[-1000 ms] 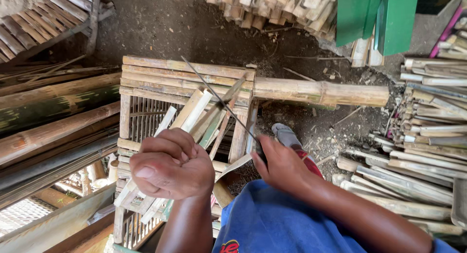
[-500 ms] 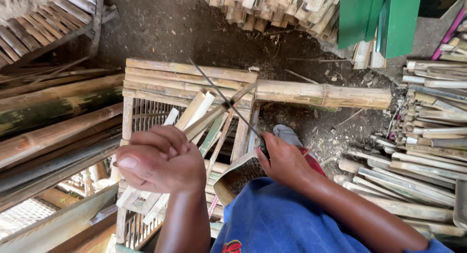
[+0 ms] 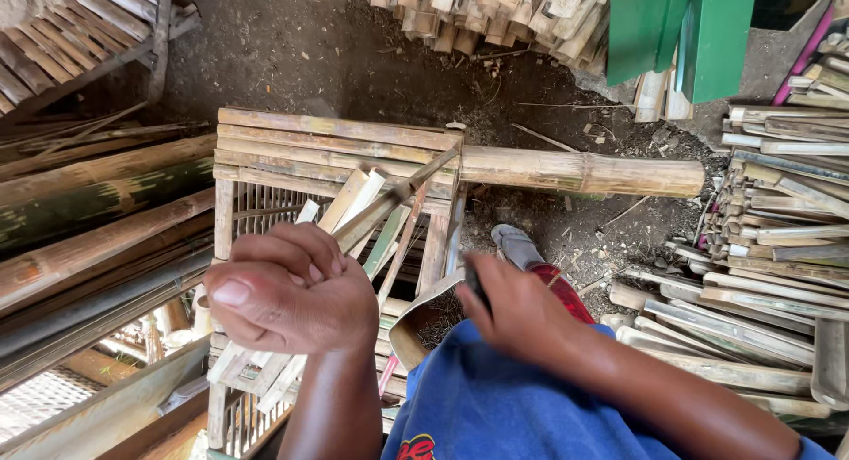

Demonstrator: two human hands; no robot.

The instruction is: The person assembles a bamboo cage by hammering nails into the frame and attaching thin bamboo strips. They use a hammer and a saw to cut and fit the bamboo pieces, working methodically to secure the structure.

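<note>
Hands apart: left hand [image 3: 292,292] fisted on a bamboo strip [image 3: 398,195]; right hand [image 3: 517,314] gripping a curved blade [image 3: 420,323].
Strip's long axis runs toward 1 o'clock over the bamboo frame [image 3: 336,141]; left hand nearer.

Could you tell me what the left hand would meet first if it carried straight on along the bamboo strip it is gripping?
Probably the thick bamboo pole lying across the slatted bamboo frame. The left hand points its bamboo strip up and right toward that pole, though depth is hard to judge.
</note>
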